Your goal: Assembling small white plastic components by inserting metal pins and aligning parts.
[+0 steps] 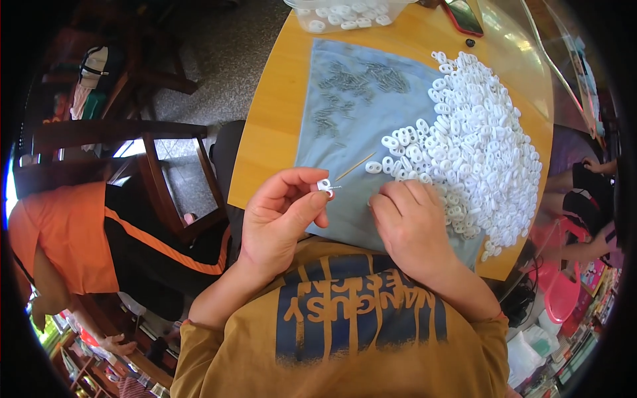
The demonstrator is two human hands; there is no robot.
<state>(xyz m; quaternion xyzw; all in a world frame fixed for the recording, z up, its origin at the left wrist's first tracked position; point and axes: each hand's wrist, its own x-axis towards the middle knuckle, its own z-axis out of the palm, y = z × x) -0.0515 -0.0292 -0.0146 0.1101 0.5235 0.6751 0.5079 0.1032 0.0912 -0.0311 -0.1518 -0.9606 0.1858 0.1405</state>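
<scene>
Between the thumb and forefinger of my left hand [275, 219] is a small white plastic piece [324, 185] with two holes. A thin metal screw [336, 188] sticks out of its right side. My right hand [413, 229] rests low over the blue-grey cloth [325, 156], at the near edge of a big heap of similar white pieces [484, 146]. Its fingers are curled together, hiding whatever may be in them. A thin tan stick [355, 166] lies on the cloth between the hands. Farther back, many small screws [361, 79] are spread in loose clusters.
The cloth lies on a wooden table [269, 132]. At its far edge stands a clear tub [352, 23] of white pieces; a phone [462, 16] lies far right. A person in orange [63, 232] is left, beside a wooden chair [154, 176]. Another person's legs [587, 192] show right.
</scene>
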